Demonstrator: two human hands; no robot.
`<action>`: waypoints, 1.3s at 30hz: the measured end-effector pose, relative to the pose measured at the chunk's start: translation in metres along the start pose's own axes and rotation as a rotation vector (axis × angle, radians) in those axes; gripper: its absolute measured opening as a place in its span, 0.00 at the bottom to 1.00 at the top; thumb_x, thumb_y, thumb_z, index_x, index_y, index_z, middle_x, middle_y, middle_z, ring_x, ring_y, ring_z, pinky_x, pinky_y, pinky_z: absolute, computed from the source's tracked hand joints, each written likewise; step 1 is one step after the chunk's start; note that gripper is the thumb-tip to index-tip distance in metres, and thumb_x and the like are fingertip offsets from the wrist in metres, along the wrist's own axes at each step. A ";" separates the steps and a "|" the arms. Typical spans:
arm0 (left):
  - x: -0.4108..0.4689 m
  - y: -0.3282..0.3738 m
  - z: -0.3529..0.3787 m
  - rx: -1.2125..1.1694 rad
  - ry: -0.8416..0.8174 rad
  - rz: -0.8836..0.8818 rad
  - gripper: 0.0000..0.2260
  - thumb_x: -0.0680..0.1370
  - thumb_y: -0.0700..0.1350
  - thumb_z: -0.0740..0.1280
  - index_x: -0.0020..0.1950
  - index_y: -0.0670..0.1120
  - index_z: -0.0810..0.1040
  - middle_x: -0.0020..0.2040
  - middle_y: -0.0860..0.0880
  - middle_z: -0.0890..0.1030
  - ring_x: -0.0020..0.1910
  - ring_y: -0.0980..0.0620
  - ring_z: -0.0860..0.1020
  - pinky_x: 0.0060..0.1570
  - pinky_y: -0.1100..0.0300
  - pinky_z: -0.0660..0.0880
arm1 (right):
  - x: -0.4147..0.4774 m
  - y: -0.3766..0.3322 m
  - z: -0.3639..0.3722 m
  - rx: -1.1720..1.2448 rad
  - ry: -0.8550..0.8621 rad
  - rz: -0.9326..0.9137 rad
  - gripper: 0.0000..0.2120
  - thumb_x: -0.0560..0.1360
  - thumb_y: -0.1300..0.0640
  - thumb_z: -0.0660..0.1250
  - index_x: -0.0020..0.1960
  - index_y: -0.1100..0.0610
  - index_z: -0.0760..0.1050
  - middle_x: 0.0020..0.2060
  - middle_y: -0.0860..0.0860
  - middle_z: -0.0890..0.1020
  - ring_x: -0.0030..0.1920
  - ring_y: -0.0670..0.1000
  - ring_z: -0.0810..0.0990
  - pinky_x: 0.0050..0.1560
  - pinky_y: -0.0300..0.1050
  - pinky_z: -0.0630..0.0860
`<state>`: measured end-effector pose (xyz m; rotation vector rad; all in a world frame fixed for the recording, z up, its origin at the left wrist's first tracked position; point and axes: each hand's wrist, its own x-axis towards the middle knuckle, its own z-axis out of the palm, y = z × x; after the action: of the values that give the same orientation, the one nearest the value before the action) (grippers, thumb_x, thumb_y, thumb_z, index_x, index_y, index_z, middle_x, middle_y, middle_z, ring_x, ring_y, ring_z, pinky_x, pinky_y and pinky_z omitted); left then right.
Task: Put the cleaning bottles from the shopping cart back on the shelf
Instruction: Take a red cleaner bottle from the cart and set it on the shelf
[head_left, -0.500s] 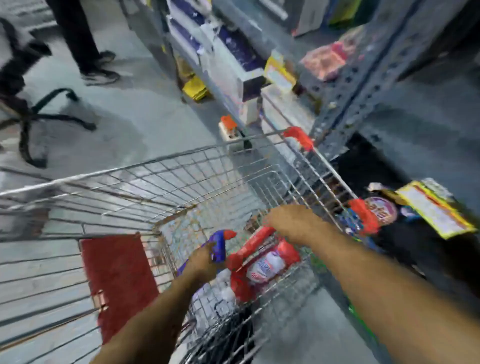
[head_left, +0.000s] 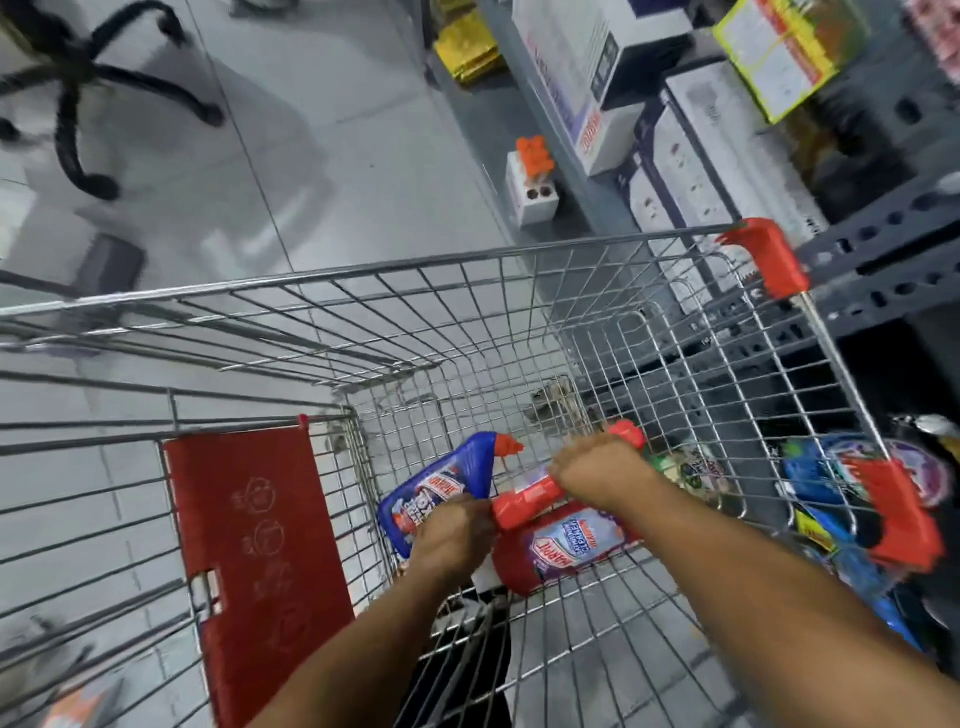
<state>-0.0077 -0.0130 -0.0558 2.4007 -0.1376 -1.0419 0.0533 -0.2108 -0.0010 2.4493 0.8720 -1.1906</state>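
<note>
Cleaning bottles lie low in the shopping cart (head_left: 519, 270) in the head view: a blue bottle (head_left: 441, 493) at the left and a red bottle (head_left: 561, 545) on its side beside it. The left hand (head_left: 452, 535) closes its grip on the blue bottle's body; the right hand (head_left: 597, 467) is wrapped around the red bottle's neck. Lifting both at once, a slick bottle may slip, or its angled nozzle may catch the wire mesh on the way up. The shelf (head_left: 883, 249) stands close on the right, so a knock against its steel upright is likely.
</note>
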 end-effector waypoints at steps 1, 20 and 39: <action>0.000 -0.004 -0.002 -0.039 -0.014 -0.011 0.08 0.75 0.46 0.66 0.51 0.47 0.80 0.50 0.48 0.83 0.48 0.48 0.81 0.48 0.55 0.77 | -0.003 0.001 0.000 -0.002 0.027 -0.004 0.12 0.73 0.64 0.63 0.56 0.60 0.74 0.52 0.57 0.81 0.53 0.58 0.79 0.54 0.55 0.77; -0.071 0.146 -0.105 -1.134 0.102 0.374 0.11 0.72 0.42 0.71 0.54 0.44 0.82 0.50 0.44 0.85 0.47 0.49 0.82 0.51 0.54 0.77 | -0.188 0.024 -0.042 1.518 0.881 0.184 0.16 0.70 0.70 0.69 0.58 0.65 0.76 0.52 0.54 0.81 0.50 0.50 0.79 0.47 0.29 0.76; -0.271 0.405 -0.002 -0.538 -0.188 1.051 0.13 0.67 0.49 0.76 0.49 0.48 0.85 0.41 0.55 0.87 0.38 0.60 0.80 0.40 0.68 0.77 | -0.472 -0.056 0.156 1.744 1.763 0.215 0.16 0.74 0.70 0.65 0.54 0.51 0.76 0.54 0.52 0.81 0.47 0.37 0.81 0.55 0.36 0.77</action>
<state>-0.1522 -0.2838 0.3231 1.3952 -0.9311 -0.6463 -0.3035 -0.4301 0.2724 4.2666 -0.9722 1.5867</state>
